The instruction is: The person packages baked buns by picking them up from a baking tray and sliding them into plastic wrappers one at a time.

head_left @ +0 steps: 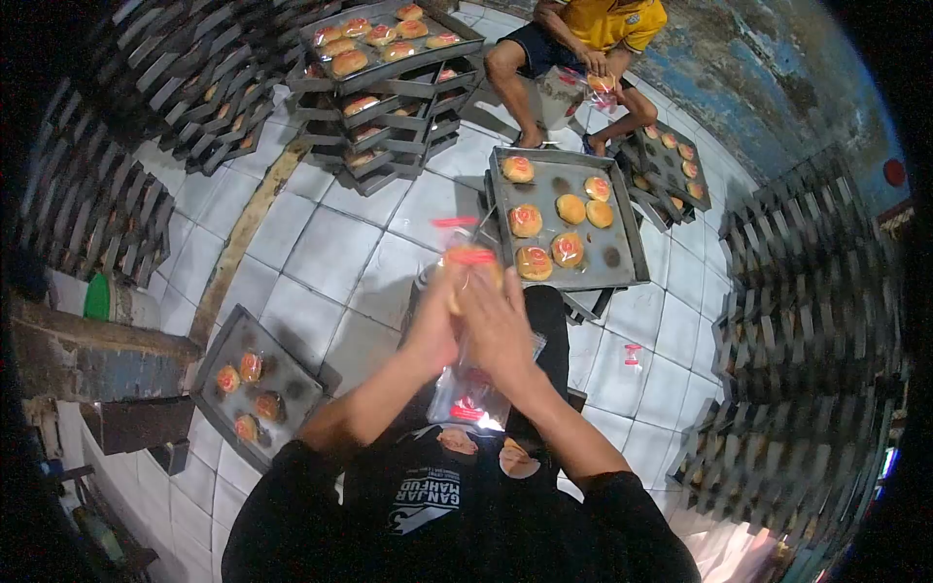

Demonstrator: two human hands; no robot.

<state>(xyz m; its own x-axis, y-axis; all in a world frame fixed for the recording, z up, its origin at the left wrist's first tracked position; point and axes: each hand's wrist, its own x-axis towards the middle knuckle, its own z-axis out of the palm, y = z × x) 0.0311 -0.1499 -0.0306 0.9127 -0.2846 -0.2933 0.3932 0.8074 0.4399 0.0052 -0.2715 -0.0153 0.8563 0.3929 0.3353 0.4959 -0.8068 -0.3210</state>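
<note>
Above my lap, my left hand [433, 325] and my right hand [498, 328] are closed together around a round bun [473, 264] in a clear plastic bag with red print. The bag's upper part [455, 223] sticks out beyond my fingers, blurred by motion. Beneath my hands, a stack of clear bags with red print [469, 400] lies on my lap. Just ahead and to the right, a metal tray [583, 248] holds several buns, some bagged and some bare.
Another tray [216, 379] with several bagged buns lies at the left. Stacked trays [389, 68] stand ahead, and tall tray stacks line both sides. A person in a yellow shirt [637, 21] sits ahead, holding a bagged bun. A small red-printed piece [633, 355] lies on the tiles.
</note>
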